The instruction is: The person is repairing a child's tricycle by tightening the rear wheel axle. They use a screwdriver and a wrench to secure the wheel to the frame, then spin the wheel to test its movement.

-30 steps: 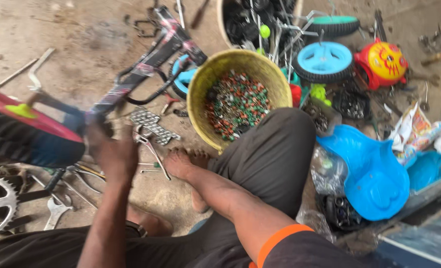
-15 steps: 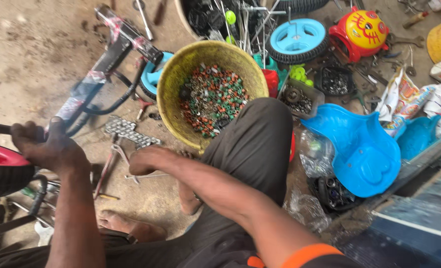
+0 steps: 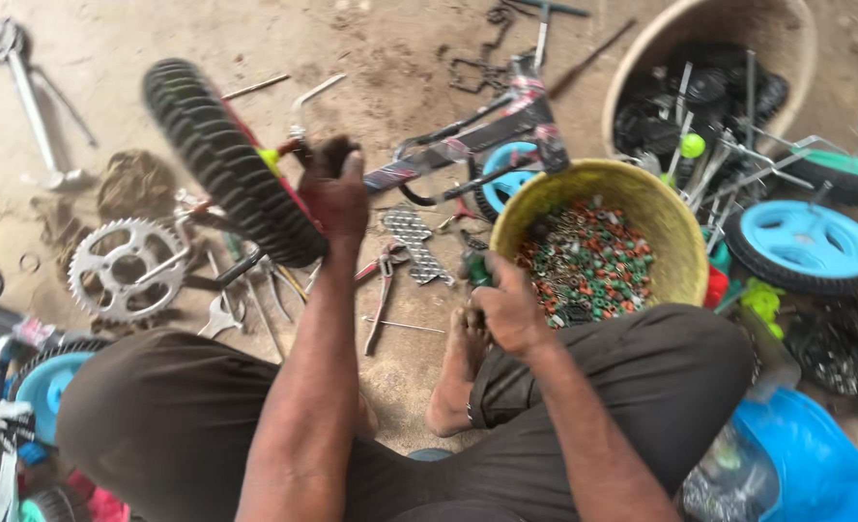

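Head view: the left hand (image 3: pixel 332 188) is clenched on the small bicycle frame (image 3: pixel 468 145) beside the black knobby wheel (image 3: pixel 221 164), centre left. The right hand (image 3: pixel 506 304) grasps a green-handled tool (image 3: pixel 474 268), just left of the yellow basket (image 3: pixel 661 208) of small parts.

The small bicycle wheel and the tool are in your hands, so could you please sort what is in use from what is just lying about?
In hand:
- left hand gripping the black-tyred wheel near its axle
- right hand holding a green-handled tool

Lying about:
- yellow bowl of small parts
- sprocket
- pliers
- blue wheel
- bicycle frame
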